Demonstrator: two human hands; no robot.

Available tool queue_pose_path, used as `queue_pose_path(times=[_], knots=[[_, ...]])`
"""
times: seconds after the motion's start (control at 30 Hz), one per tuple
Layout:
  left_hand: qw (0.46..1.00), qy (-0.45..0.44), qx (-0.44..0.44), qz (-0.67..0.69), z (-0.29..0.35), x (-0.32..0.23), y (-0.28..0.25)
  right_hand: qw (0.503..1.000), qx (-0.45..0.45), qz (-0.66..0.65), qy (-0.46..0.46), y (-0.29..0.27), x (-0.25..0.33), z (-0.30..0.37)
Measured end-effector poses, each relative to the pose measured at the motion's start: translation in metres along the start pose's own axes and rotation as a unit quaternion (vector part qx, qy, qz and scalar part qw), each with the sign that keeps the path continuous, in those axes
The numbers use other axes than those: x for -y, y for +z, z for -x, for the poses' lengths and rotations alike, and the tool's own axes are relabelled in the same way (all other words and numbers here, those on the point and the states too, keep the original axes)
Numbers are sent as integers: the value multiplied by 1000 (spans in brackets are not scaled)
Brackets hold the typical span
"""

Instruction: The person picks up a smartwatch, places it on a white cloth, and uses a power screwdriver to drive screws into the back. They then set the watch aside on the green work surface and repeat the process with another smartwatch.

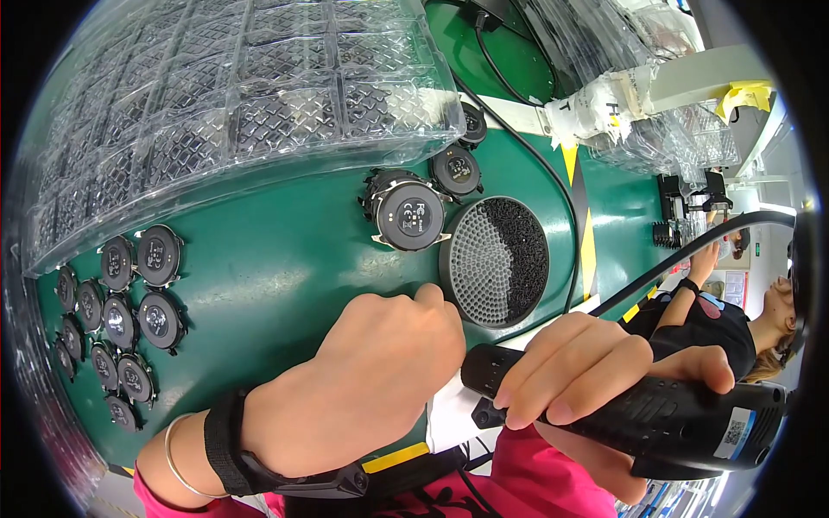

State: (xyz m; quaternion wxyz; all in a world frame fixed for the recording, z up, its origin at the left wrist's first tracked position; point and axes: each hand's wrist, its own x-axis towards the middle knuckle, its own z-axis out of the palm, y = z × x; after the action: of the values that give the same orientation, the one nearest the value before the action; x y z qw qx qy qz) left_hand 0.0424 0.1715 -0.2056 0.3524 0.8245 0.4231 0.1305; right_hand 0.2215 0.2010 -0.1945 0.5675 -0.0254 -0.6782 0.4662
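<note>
My right hand is wrapped round a thick black handheld tool with a label near its rear end. Its front end points left, close to my left hand. That left hand is closed with its back up, and its fingertips are hidden, so what they hold does not show. Just beyond it lies a round black dish with a dimpled grey surface, partly covered by tiny black pieces. Beside the dish sits a small pile of round black watch bodies, backs up.
More watch bodies lie grouped at the left on the green table. Stacked clear plastic trays fill the far left. A black cable runs past the dish. At the right, another person sits beyond a thick black cable.
</note>
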Motion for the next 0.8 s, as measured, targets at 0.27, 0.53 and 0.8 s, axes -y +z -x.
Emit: queue_pose_path(times=[0.27, 0.53, 0.8], knots=[[1000, -2, -13, -21, 3, -1, 2, 987, 146, -65, 17, -13, -2, -6], [995, 32, -67, -63, 2, -1, 6, 998, -45, -19, -36, 1, -4, -1], [989, 0, -71, -132, 0, -9, 18, 992, -120, 8, -38, 2, -7, 0]])
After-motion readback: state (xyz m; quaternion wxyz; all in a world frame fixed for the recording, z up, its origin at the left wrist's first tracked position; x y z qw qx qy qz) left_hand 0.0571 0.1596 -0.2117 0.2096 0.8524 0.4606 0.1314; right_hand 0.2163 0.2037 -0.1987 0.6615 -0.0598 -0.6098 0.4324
